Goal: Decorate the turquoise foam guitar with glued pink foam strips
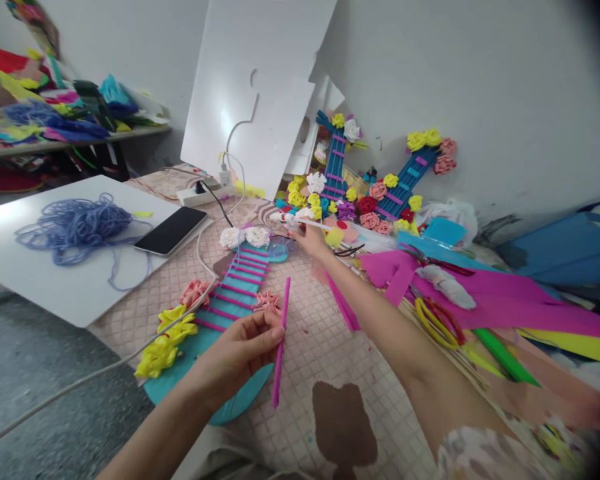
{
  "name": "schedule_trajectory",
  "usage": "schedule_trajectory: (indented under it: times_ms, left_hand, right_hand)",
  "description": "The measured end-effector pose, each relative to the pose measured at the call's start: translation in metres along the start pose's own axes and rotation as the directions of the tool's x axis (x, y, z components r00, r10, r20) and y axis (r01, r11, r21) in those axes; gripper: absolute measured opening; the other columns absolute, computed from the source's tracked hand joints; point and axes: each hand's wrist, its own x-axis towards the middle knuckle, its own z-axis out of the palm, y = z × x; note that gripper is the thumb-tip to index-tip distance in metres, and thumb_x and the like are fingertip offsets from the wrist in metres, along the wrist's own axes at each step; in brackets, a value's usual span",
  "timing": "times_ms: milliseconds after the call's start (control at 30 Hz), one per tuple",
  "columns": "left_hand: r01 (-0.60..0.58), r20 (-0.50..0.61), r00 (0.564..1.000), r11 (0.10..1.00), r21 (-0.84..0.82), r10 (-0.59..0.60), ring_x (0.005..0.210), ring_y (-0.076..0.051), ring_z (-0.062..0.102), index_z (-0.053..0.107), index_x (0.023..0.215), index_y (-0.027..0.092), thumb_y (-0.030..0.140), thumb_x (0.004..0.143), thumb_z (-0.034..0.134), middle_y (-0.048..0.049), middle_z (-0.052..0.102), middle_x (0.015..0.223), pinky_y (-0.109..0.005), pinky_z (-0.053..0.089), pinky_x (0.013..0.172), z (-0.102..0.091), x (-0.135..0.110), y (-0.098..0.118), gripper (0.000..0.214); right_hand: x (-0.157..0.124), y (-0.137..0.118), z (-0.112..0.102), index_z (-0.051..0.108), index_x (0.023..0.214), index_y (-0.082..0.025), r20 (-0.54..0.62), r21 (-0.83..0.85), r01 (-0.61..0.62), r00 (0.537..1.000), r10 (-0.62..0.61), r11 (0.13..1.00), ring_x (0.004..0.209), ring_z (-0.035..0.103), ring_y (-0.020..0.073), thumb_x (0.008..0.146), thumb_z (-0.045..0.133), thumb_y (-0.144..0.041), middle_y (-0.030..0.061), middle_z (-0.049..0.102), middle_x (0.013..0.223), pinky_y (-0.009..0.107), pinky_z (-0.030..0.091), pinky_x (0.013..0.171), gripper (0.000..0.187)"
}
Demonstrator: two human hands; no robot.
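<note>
My left hand point(240, 353) is closed on a thin pink strip point(281, 347), holding it upright over the lower end of a teal foam guitar shape point(230, 300) with pink crossbars and foam flowers. My right hand point(310, 237) reaches far forward and is closed on a white glue gun point(293, 221) that lies near the guitar's top, beside two white foam roses point(245, 236).
Two finished blue guitars with flowers point(370, 180) lean on the wall. Pink, yellow and blue foam sheets and scissors point(437, 320) lie at the right. A phone point(170, 230) and blue yarn point(75, 223) rest on a white board at the left, near a power strip point(200, 193).
</note>
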Motion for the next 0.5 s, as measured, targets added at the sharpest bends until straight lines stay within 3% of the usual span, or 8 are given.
schedule_trajectory:
  times_ms: [133,267,400,500]
  left_hand:
    - [0.006,-0.006,1.0,1.0,-0.01,-0.006,0.061,-0.005,0.051,0.064,0.074,0.014,0.02,0.067,0.081,0.0032,0.057,0.069,-0.015,0.041,0.059,0.002,0.0,-0.002,0.019]
    - [0.006,0.002,1.0,1.0,-0.01,-0.006,0.062,-0.005,0.051,0.064,0.075,0.014,0.02,0.068,0.08,0.0029,0.056,0.07,-0.015,0.041,0.06,0.002,-0.001,-0.002,0.019]
    - [0.016,0.004,1.0,1.0,-0.007,-0.016,0.061,-0.005,0.049,0.063,0.074,0.014,0.022,0.068,0.081,0.0027,0.055,0.069,-0.016,0.04,0.059,0.001,-0.003,-0.002,0.021]
    - [0.017,0.011,1.0,1.0,0.0,-0.017,0.06,-0.005,0.048,0.062,0.073,0.014,0.023,0.068,0.081,0.003,0.053,0.068,-0.016,0.039,0.058,0.0,-0.004,-0.004,0.022]
  right_hand:
    - [0.003,-0.001,0.004,0.06,0.082,-0.017,-0.018,0.013,-0.011,1.0,0.011,1.0,0.085,0.053,0.0207,0.078,0.061,-0.026,0.0065,0.064,0.088,0.033,0.04,0.081,0.01]
    - [0.011,-0.004,0.006,0.058,0.076,-0.015,-0.069,0.037,-0.072,0.995,0.074,0.997,0.079,0.053,0.0199,0.081,0.057,-0.024,0.0081,0.063,0.08,0.032,0.039,0.078,0.011]
    - [0.003,-0.006,-0.001,0.059,0.08,-0.014,-0.124,0.087,-0.102,0.986,0.112,0.991,0.08,0.055,0.021,0.085,0.052,-0.031,0.0097,0.064,0.082,0.033,0.041,0.076,0.019]
    - [-0.024,-0.005,-0.016,0.059,0.09,-0.014,-0.158,0.123,-0.092,0.981,0.111,0.988,0.084,0.056,0.0221,0.086,0.049,-0.037,0.0115,0.064,0.091,0.034,0.042,0.078,0.025]
